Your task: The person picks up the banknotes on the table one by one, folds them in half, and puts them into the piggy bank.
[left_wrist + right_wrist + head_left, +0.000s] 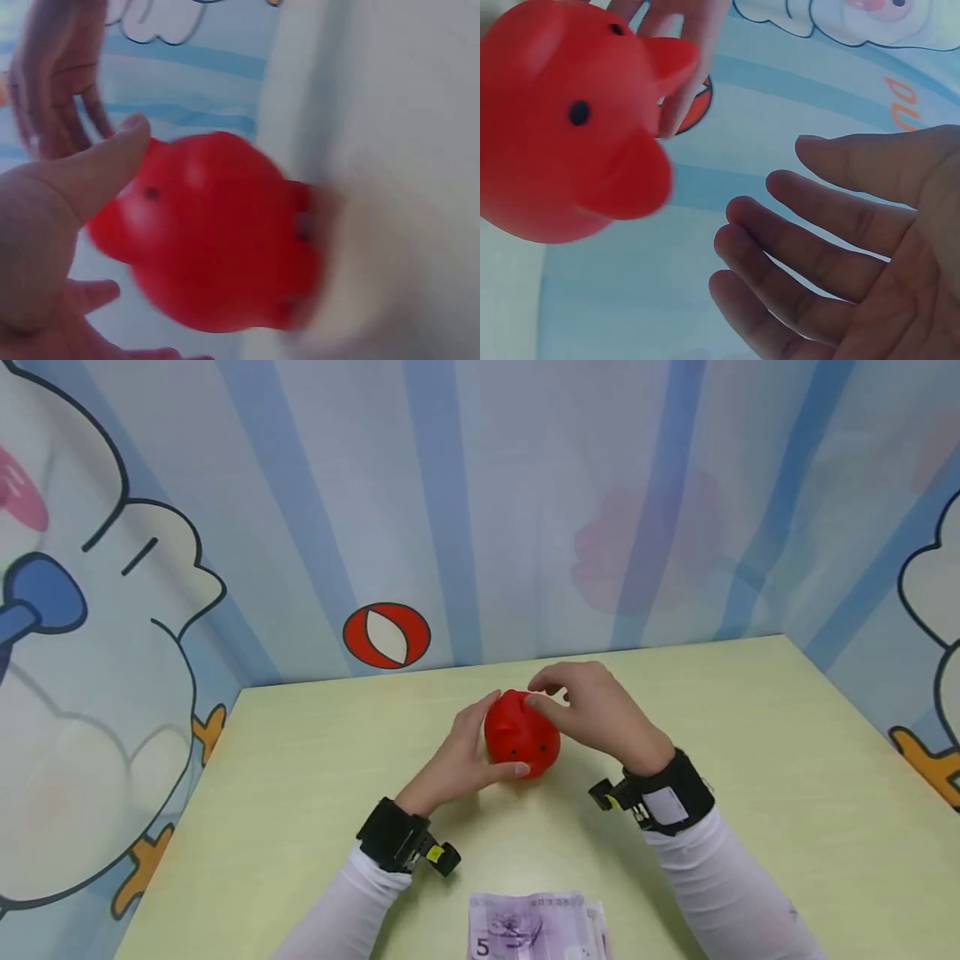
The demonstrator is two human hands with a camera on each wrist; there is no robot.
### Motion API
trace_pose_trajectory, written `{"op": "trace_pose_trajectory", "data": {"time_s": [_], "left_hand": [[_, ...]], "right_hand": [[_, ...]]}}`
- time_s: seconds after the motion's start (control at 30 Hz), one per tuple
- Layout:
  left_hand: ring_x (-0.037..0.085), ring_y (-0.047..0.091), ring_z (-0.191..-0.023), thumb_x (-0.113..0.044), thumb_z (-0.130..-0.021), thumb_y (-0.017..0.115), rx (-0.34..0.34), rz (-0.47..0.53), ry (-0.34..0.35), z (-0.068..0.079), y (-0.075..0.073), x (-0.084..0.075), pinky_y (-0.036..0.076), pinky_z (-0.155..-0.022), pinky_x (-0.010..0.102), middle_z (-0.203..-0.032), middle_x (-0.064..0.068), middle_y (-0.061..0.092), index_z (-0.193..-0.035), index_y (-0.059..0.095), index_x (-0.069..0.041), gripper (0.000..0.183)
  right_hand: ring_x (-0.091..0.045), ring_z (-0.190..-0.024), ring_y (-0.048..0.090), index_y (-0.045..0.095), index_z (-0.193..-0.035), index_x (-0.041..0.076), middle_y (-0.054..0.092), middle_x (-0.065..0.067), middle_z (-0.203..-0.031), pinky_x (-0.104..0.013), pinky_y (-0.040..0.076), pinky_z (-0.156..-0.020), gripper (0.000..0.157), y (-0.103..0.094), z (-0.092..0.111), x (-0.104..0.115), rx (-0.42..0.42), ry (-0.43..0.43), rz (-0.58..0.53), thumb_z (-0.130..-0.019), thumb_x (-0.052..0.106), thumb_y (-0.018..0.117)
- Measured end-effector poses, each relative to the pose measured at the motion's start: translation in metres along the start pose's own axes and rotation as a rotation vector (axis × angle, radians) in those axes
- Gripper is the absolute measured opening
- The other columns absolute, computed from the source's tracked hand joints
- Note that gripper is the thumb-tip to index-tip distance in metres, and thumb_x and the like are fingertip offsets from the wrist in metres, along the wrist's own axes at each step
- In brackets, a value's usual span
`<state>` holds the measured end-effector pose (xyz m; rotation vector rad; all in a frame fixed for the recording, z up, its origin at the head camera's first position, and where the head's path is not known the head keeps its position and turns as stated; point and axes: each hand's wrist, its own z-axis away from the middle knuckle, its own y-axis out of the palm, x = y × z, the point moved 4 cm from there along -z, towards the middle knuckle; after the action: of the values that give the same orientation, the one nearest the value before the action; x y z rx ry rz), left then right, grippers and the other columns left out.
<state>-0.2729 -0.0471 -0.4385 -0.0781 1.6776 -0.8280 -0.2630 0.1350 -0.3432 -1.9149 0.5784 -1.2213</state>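
Note:
A shiny red piggy bank (522, 737) with small black eyes is at mid-table, its face toward me. My left hand (459, 758) holds its left side, the thumb in front and the fingers reaching around behind. The left wrist view shows the piggy bank (217, 232) from the side, blurred, with the thumb across the face near one eye. Over the top right of the piggy bank hovers my right hand (596, 710), fingers loosely bent. In the right wrist view that hand (847, 247) has its fingers spread with nothing between them, apart from the ears.
Purple banknotes (528, 928), one showing a 5, lie stacked at the table's near edge between my forearms. The pale yellow table (322, 752) meets a cartoon-printed backdrop (517, 510) behind and at both sides. Each wrist wears a black strap with a camera.

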Motion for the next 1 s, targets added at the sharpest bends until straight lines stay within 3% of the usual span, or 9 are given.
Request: {"op": "trace_pose_trajectory", "data": {"time_s": [0.13,0.3,0.57,0.7,0.83,1.0], "left_hand": [[0.027,0.027,-0.142,-0.043,-0.081,0.078,-0.032,-0.100,-0.033,0.015,-0.023,-0.023,0.045,-0.099,0.059,-0.158,0.006,0.018,-0.154,0.020,-0.033,0.094],[0.025,0.028,-0.142,-0.041,-0.083,0.076,-0.057,-0.196,0.025,0.044,-0.047,-0.063,0.044,-0.099,0.059,-0.157,0.002,0.021,-0.148,0.033,-0.037,0.078],[0.016,0.047,-0.129,-0.039,-0.081,0.079,-0.080,-0.313,0.170,0.084,-0.052,-0.102,0.050,-0.098,0.043,-0.147,-0.004,0.040,-0.139,0.050,-0.030,0.065],[0.009,0.052,-0.122,-0.040,-0.080,0.080,-0.095,-0.383,0.202,0.096,-0.048,-0.110,0.052,-0.094,0.033,-0.139,-0.007,0.047,-0.136,0.053,-0.028,0.063],[0.007,0.055,-0.115,-0.040,-0.078,0.081,-0.092,-0.448,0.191,0.106,-0.041,-0.109,0.055,-0.086,0.030,-0.132,-0.008,0.052,-0.133,0.055,-0.029,0.062],[0.009,0.058,-0.107,-0.042,-0.079,0.080,0.044,-0.506,0.110,0.115,-0.023,-0.093,0.055,-0.078,0.030,-0.121,-0.008,0.057,-0.130,0.058,-0.028,0.058]], "right_hand": [[-0.022,-0.095,0.064,0.073,-0.109,0.010,0.072,-0.002,-0.102,-0.040,0.055,-0.081,0.022,-0.010,0.007,0.010,-0.028,-0.016,0.039,-0.093,0.024,0.064],[-0.020,-0.094,0.064,0.072,-0.110,0.012,0.071,-0.001,-0.102,-0.040,0.055,-0.080,0.023,-0.016,0.019,0.024,-0.021,-0.045,0.084,-0.092,0.024,0.068],[-0.013,-0.084,0.062,0.072,-0.104,0.014,0.069,0.004,-0.093,-0.032,0.054,-0.071,0.020,-0.019,0.044,0.049,-0.062,-0.188,0.189,-0.086,0.023,0.075],[-0.012,-0.080,0.062,0.071,-0.104,0.014,0.069,0.002,-0.093,-0.029,0.053,-0.064,0.024,-0.015,0.062,0.059,-0.091,-0.265,0.250,-0.083,0.023,0.078],[-0.011,-0.078,0.063,0.069,-0.106,0.014,0.069,0.002,-0.092,-0.026,0.054,-0.061,0.030,-0.006,0.077,0.065,-0.088,-0.335,0.284,-0.081,0.026,0.080],[-0.010,-0.076,0.061,0.066,-0.113,0.014,0.068,0.003,-0.091,-0.025,0.054,-0.063,0.040,0.014,0.091,0.064,0.045,-0.324,0.324,-0.080,0.032,0.080]]}}
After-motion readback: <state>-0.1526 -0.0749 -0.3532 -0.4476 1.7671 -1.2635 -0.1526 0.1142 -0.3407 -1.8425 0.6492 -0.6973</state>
